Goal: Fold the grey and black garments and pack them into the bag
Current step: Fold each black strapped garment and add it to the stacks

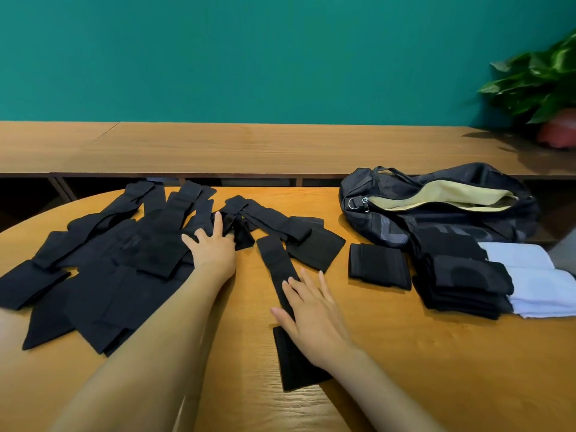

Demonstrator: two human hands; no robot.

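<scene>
Left of the unzipped black duffel bag (452,179), the right hand (311,316) lies flat, fingers straight, on a long black garment (277,269) on the counter (436,369). Farther left, the left hand (215,247) rests with straight fingers on the unfolded black pile (109,269).

So on the table (405,353): the whole left side is a big sprawl of loose garments (103,275), overlapping each other. The left hand (213,247) sits on the right edge of that pile. Just right of it, one long garment (276,263) runs front to back down the middle, with the right hand (311,316) flat on top of it. Further right is a single folded garment (378,265), then a folded stack (461,282), with two folded cloths (536,282) touching its right side. The duffel bag (374,219) lies behind those, unzipped. Behind the table runs a long bench (249,148), with a potted plant (542,88) on its far right end.
</scene>
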